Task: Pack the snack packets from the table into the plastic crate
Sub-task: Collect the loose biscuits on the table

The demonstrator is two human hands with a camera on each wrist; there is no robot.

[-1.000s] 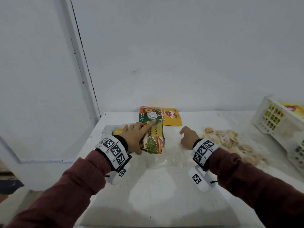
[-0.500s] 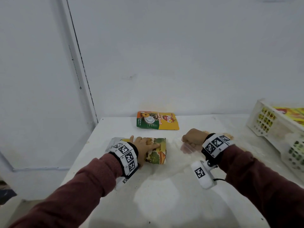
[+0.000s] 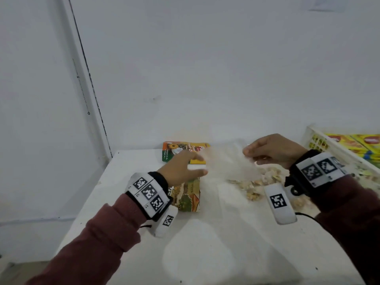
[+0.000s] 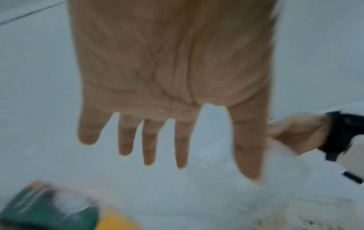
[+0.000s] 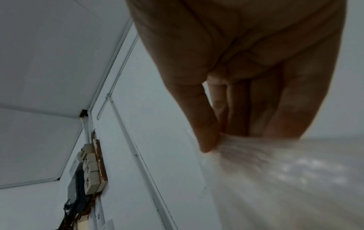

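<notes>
My right hand (image 3: pixel 249 154) pinches the top edge of a clear plastic bag (image 3: pixel 230 163) and holds it up off the white table (image 3: pixel 205 254); pale snack pieces (image 3: pixel 255 183) sag in its lower part. In the right wrist view the thumb and fingers of the right hand (image 5: pixel 216 140) squeeze the bag (image 5: pixel 285 179). My left hand (image 3: pixel 200 164) hovers with straight, spread fingers beside the bag and holds nothing. Below it lies a brown and green packet (image 3: pixel 189 196). A green and yellow packet (image 3: pixel 178 151) lies by the wall. The white crate (image 3: pixel 320 140) stands at the right.
Yellow packets (image 3: pixel 357 145) lie inside the crate. The wall runs right behind the table, and the table's left edge is close to my left arm. In the left wrist view, the green and yellow packet (image 4: pixel 49 213) sits under my left hand (image 4: pixel 177 155).
My right hand has lifted the clear bag's edge up off the table. My left hand has left the brown packet, risen and moved right toward the bag with its fingers spread.
</notes>
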